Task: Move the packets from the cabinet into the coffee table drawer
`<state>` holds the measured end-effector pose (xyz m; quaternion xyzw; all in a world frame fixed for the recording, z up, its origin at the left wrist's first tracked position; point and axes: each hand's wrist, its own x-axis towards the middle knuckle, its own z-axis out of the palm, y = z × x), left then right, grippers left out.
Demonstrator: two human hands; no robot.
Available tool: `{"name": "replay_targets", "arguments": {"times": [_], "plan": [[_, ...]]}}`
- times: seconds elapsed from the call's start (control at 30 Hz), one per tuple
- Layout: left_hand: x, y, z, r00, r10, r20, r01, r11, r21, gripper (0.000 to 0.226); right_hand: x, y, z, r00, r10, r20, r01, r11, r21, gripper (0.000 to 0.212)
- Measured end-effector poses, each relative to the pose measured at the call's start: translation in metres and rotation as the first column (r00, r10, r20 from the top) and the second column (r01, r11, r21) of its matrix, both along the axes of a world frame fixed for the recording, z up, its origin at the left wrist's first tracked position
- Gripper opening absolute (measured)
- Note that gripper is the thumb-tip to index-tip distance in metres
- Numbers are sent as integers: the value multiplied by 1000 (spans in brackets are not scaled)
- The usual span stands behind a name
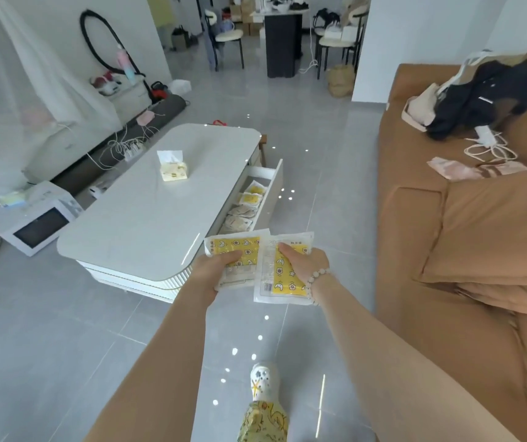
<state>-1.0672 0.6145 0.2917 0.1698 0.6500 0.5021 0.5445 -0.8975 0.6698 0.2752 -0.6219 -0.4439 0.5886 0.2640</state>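
Observation:
I hold flat yellow-patterned packets in clear wrap in front of me. My left hand [212, 271] grips a small stack of packets [235, 247]. My right hand [303, 266] grips another packet [284, 282] that overlaps the stack's right side. Just beyond them the white coffee table [147, 212] has its side drawer [271, 189] pulled open. Several similar packets [244, 207] lie in a row inside the drawer. The cabinet is not in sight.
A tissue box [174, 169] stands on the table top. A brown sofa [466, 218] with bags and cables runs along the right. A microwave box [32, 224] sits on the floor at the left. My foot [263, 381] is on the grey tiles.

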Motion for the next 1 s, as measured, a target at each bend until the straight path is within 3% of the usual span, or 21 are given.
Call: {"name": "replay_targets", "arguments": {"times": [0.23,0.47,1.0], "plan": [[-5,104,4,994,-109,9,109,994,2,28,-2,87,-6,993,-116,-1,116,993,-4,38],[-25,211,-7,982,-189,-1,189,982,-23,35,-18,178,-12,986,-163,20,164,986,-31,29],[-38,389,-8,972,-235,-9,235,972,-27,25,-31,348,-8,975,-219,-38,217,974,-59,26]]}}
